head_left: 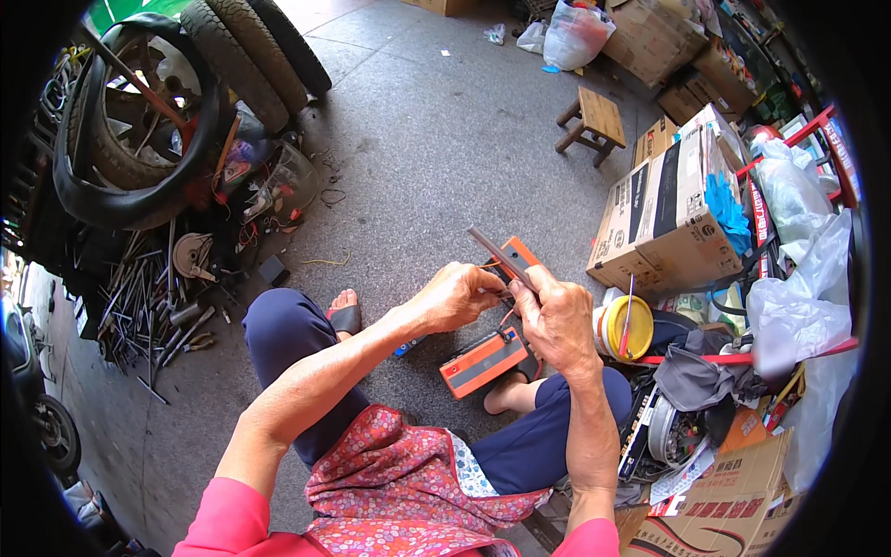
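My right hand (557,320) grips a slim orange and grey tool (509,257) that points up and to the left. My left hand (457,295) is closed on the lower end of the same tool, fingers touching the right hand. Thin wires run down from the hands to an orange and grey box-shaped device (483,361) lying on the floor between my knees. I sit low, with dark blue trousers, a flowered apron and a sandalled foot (344,314) showing.
Cardboard boxes (661,215) and plastic bags (798,306) crowd the right side, with a yellow-lidded tub (627,328) near my right knee. A small wooden stool (594,121) stands behind. Tyres (130,121), metal rods and hand tools (153,311) lie on the left.
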`<state>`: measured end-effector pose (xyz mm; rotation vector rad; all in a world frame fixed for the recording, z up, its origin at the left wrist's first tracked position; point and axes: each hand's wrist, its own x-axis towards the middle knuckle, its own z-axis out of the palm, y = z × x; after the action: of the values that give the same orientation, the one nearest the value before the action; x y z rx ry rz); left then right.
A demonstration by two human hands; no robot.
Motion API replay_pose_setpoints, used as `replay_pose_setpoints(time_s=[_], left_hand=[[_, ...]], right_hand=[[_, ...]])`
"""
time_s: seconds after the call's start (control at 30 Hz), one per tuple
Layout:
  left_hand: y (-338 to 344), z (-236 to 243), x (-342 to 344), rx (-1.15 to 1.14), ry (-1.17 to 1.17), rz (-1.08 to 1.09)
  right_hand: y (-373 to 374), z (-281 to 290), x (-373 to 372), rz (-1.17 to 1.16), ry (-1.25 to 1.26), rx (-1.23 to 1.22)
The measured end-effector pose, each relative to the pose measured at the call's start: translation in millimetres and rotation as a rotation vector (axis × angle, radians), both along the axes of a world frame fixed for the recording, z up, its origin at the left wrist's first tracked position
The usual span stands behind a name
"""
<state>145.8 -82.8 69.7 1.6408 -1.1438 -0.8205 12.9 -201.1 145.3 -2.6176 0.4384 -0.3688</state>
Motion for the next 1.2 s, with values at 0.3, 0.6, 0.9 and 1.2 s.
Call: replay_pose_setpoints(time_s=[0.3,0.6,0.9,1.2], left_hand=[[3.9,-1.4,0.2,-0.008,-0.017,0.003],[9.6,-10.3,-2.5,-0.016,-0.203,0.007],[6.7,-30.0,-7.5,-0.133,-0.388,0.102],[4.5,-29.3,1.0,-0.062,-0.099,0.207]], right_hand=[[3.8,-0.8,1.1,0.015,-0.002,-0.028],[-2.3,8.1,11.2,0.307,0.055,0.014],[-0.8,40.6,29.2,0.538,0.030,-0.636],[-5.2,63.0,27.4,0.010,-0.065,-0.325]])
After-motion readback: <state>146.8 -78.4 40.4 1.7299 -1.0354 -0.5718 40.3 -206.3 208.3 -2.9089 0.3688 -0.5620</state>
